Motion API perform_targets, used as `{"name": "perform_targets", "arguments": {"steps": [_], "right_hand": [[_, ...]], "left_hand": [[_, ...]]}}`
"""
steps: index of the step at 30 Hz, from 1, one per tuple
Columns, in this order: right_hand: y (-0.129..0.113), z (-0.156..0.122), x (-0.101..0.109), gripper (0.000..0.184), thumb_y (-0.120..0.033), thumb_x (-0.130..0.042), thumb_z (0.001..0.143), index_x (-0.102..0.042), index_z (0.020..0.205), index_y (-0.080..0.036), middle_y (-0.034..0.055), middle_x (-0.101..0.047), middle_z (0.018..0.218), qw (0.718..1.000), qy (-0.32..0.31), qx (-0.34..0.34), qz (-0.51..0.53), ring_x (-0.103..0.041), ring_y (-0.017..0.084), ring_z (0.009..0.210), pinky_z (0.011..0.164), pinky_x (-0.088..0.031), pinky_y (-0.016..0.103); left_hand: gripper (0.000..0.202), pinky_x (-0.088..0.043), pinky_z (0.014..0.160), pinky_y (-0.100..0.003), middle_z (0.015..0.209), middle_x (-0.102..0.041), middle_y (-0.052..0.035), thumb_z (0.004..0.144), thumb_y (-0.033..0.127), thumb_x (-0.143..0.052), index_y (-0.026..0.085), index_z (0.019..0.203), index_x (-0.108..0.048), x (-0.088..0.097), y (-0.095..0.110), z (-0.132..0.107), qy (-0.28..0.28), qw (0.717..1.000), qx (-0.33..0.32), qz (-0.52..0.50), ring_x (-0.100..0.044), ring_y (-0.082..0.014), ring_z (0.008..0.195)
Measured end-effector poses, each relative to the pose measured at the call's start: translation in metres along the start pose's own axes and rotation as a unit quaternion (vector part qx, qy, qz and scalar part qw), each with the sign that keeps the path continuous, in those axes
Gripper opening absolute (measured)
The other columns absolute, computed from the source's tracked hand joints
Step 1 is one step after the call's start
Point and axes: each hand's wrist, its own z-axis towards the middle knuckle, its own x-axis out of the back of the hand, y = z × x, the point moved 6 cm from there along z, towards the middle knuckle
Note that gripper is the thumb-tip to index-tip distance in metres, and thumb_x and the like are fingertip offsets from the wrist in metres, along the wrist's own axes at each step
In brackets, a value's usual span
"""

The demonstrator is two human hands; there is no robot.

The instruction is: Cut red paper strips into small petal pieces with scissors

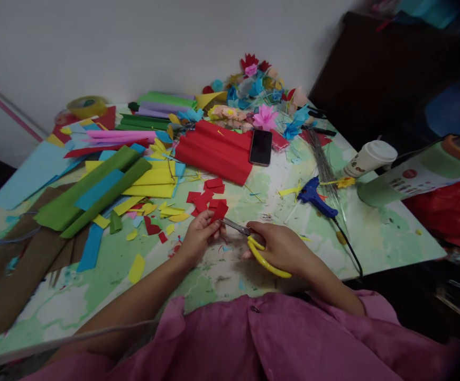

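Note:
Near the front of the table, my left hand [201,236] pinches a small piece of red paper [219,211] between thumb and fingers. My right hand [279,244] is wrapped round yellow-handled scissors [267,260]. Their metal blades point left and meet the lower edge of the red piece; whether they are parted I cannot tell. Just beyond my left hand lies a loose group of cut red paper pieces [203,201]. Tiny red snippets are scattered on the table below the blades.
A blue glue gun [316,197] with a black cord lies to the right, near a white lidded cup [371,157] and a large green bottle [416,172]. A phone [260,147] rests by red crepe paper [214,151]. Green paper rolls [91,190] lie left; paper flowers [265,116] are heaped behind.

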Motion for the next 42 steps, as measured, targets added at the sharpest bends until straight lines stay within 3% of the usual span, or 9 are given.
{"name": "perform_targets", "arguments": {"steps": [22, 31, 38, 42], "right_hand": [[0.007, 0.004, 0.001, 0.031, -0.049, -0.057, 0.081, -0.058, 0.093, -0.021, 0.0006, -0.062, 0.076, 0.997, 0.033, -0.028, 0.060, -0.048, 0.013, 0.060, 0.053, -0.025, 0.024], [0.011, 0.005, 0.003, 0.031, -0.049, -0.057, 0.080, -0.058, 0.096, -0.022, 0.0019, -0.064, 0.078, 0.995, 0.049, -0.043, 0.070, -0.053, 0.015, 0.064, 0.054, -0.027, 0.024], [0.006, 0.001, 0.002, 0.056, -0.054, -0.064, 0.074, -0.054, 0.119, -0.023, 0.0062, -0.068, 0.102, 0.998, 0.028, -0.029, 0.040, -0.062, 0.023, 0.085, 0.064, -0.037, 0.027], [0.001, 0.001, 0.000, 0.056, -0.053, -0.062, 0.075, -0.054, 0.121, -0.022, 0.0072, -0.068, 0.105, 0.999, 0.018, -0.020, 0.035, -0.063, 0.025, 0.091, 0.068, -0.039, 0.028]], "left_hand": [[0.022, -0.036, 0.051, -0.018, 0.063, -0.066, -0.0006, 0.072, 0.026, -0.070, 0.016, 0.080, -0.051, -0.007, 0.005, -0.002, -0.018, 1.000, 0.023, -0.008, -0.048, -0.0065, 0.048], [0.020, -0.036, 0.051, -0.017, 0.065, -0.066, -0.0009, 0.074, 0.027, -0.068, 0.016, 0.077, -0.053, -0.003, 0.004, -0.001, -0.011, 1.000, 0.020, -0.005, -0.048, -0.0060, 0.050], [0.022, -0.037, 0.050, -0.018, 0.060, -0.065, -0.0004, 0.071, 0.029, -0.071, 0.016, 0.076, -0.054, -0.001, 0.009, -0.001, 0.015, 1.000, -0.004, 0.010, -0.049, -0.0070, 0.048], [0.021, -0.039, 0.051, -0.019, 0.060, -0.065, -0.0005, 0.070, 0.030, -0.072, 0.016, 0.077, -0.057, -0.002, 0.007, -0.001, 0.006, 1.000, -0.003, 0.027, -0.051, -0.0083, 0.049]]}}
